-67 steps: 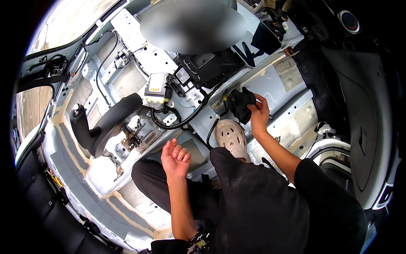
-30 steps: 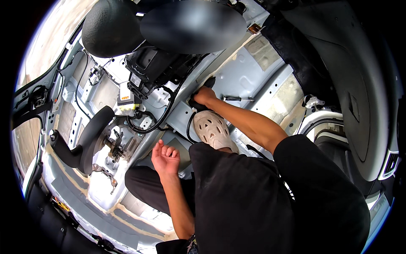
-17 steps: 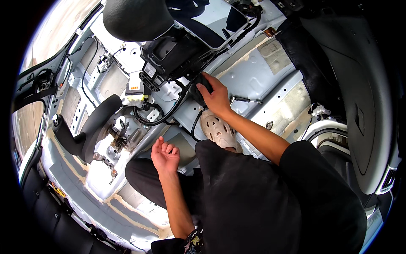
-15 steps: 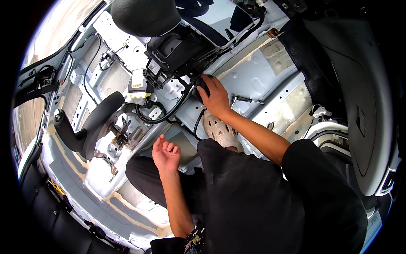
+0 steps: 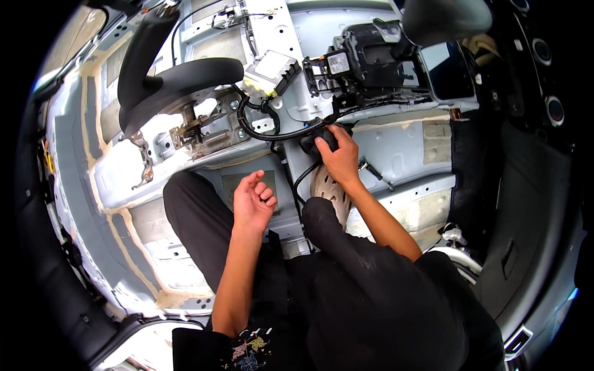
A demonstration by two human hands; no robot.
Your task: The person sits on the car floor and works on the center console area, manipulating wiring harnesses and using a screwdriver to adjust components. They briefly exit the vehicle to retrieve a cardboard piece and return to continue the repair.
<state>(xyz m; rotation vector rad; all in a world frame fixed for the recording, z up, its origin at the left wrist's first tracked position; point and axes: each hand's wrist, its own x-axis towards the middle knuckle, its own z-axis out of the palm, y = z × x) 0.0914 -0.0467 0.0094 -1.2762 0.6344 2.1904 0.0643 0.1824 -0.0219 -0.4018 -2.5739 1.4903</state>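
My right hand [image 5: 340, 156] is closed round a black rounded object [image 5: 314, 146], beside the wiring harness on the bare metal car floor. Its exact kind is hard to make out, since the fingers cover part of it. Over my bent knees hovers my left hand [image 5: 253, 201], palm turned up, fingers loosely curled and apart, nothing visible in it. Thick black wiring harness [image 5: 278, 135] loops just beyond the hands. A silver-and-black ratchet-like tool [image 5: 376, 174] lies to the right of my right hand. My foot in a perforated beige clog [image 5: 330, 188] stands below that hand.
A silver electronic module [image 5: 272, 69] with yellow connectors sits beyond the harness. Further right stands a black console assembly [image 5: 374, 55]. The handbrake-like black curved part [image 5: 192, 80] rises at left near metal brackets [image 5: 198, 131]. A grey door panel [image 5: 526, 204] borders the right.
The whole view has turned and shifted, so the console now appears further right. My right hand stays on the black object; the left hand stays raised, its fingers still curled.
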